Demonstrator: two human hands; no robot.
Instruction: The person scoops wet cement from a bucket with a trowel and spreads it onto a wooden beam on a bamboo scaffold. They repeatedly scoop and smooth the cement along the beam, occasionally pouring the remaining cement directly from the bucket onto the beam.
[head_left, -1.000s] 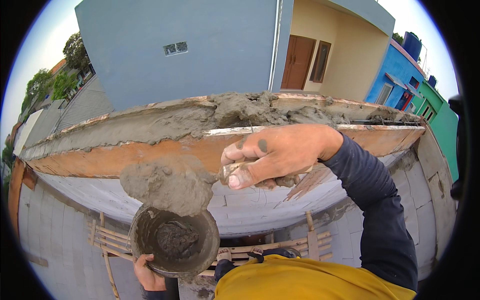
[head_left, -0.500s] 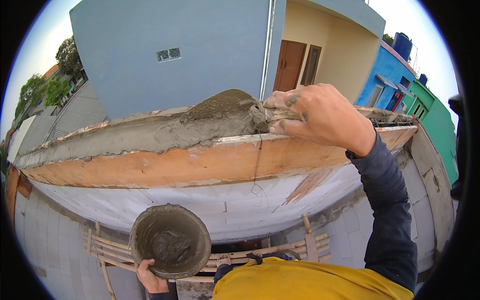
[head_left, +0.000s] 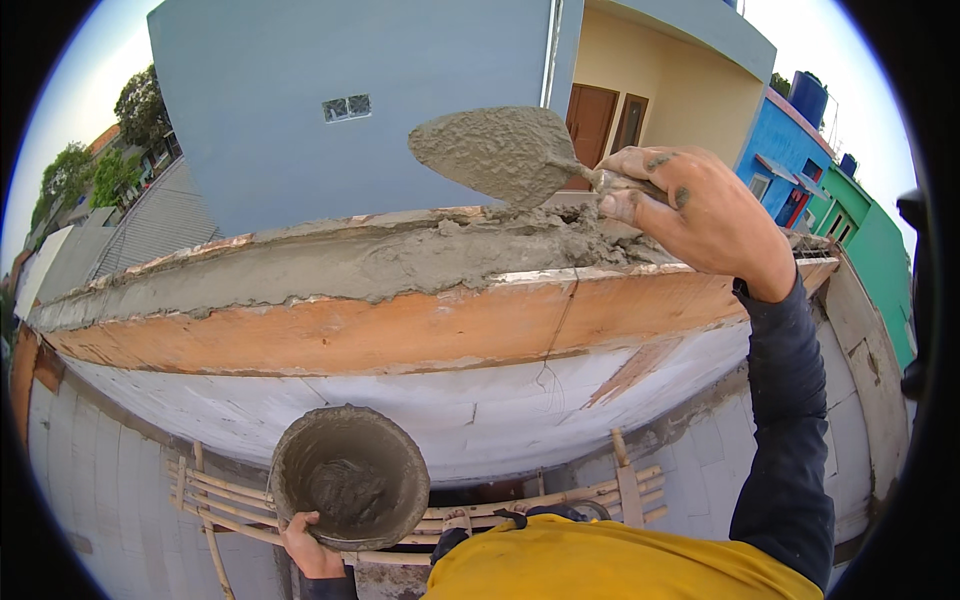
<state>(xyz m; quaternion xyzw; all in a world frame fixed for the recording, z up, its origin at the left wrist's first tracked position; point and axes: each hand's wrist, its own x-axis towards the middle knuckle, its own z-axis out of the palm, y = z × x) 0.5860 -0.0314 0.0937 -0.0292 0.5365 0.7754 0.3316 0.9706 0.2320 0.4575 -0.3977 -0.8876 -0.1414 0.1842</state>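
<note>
My right hand (head_left: 705, 210) is closed around the handle of a trowel (head_left: 497, 152), whose blade is coated in wet grey mortar. The blade hangs above the mortar bed (head_left: 380, 258) on top of the wall, its face tilted toward me. Rough lumps of mortar lie under the handle. My left hand (head_left: 310, 548) grips the rim of a bucket (head_left: 398, 440) low in the view. Inside the bucket, wet mortar (head_left: 345, 492) covers the bottom and smears the walls.
An orange-brown form board (head_left: 400, 335) edges the wall top, with a thin wire (head_left: 560, 330) hanging over it. White blockwork (head_left: 440, 415) lies below. Bamboo poles (head_left: 235, 500) form a scaffold near my feet. A grey-blue building (head_left: 260, 120) rises beyond the wall.
My right hand has lifted the trowel off the mortar bed, up and slightly to the right, and its blade has turned. The bucket in my left hand has shifted slightly right.
</note>
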